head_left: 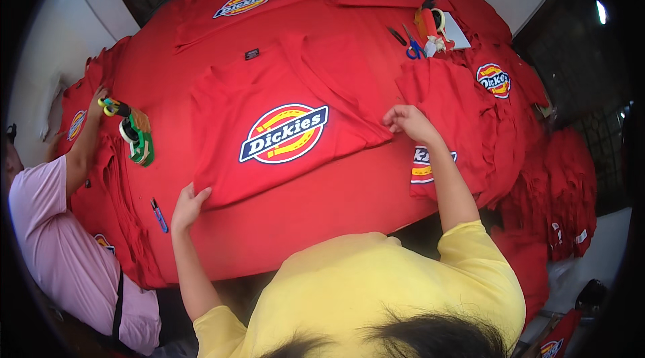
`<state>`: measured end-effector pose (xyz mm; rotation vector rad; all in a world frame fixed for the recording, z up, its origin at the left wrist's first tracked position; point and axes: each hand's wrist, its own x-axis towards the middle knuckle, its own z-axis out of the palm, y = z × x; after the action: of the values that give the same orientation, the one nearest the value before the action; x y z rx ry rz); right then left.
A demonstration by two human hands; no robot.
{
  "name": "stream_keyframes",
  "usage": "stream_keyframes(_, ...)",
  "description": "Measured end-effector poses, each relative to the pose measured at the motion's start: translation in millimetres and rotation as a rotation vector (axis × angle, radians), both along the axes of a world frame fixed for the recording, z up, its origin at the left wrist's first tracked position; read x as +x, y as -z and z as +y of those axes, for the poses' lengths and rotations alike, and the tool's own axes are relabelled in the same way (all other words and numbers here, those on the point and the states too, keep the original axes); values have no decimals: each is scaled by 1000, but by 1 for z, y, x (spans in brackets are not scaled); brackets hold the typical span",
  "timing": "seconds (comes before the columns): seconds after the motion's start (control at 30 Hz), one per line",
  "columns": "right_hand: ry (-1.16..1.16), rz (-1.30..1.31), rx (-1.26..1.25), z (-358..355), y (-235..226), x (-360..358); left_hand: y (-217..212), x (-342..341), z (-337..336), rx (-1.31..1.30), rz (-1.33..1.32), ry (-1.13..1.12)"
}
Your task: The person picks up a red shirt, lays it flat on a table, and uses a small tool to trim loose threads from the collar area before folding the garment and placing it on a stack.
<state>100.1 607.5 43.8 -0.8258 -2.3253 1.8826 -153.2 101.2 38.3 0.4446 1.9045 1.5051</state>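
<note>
A red T-shirt (269, 99) with a round blue, yellow and white printed badge lies spread flat in front of me on a table draped in red cloth (322, 203). My left hand (188, 202) pinches the shirt's near left corner. My right hand (408, 121) grips the shirt's right edge, fingers curled over the fabric. Both arms reach out from my yellow sleeves.
A person in a pink shirt (60, 250) stands at the left, one hand by a green tape dispenser (138, 135). A blue pen (159, 215) lies near my left hand. Blue scissors (413, 45) and tape rolls sit at the back right. Piles of red shirts (500, 109) crowd the right.
</note>
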Motion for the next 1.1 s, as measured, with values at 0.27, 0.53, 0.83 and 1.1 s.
stream_keyframes(0.27, -34, -54, 798, -9, 20, -12, 4, 2, 13, -278, 314, 36)
stream_keyframes(0.53, 367, 1512, -463, 39, -84, 106, 6, -6, 12, -296, 285, 61)
stream_keyframes(0.83, -1009, -742, 5, -116, 5, 174, -2, 0, -4, -286, 335, -112)
stream_keyframes(1.1, 35, -2, 818, -91, -51, 87, -15, 34, -11, -660, 699, -90)
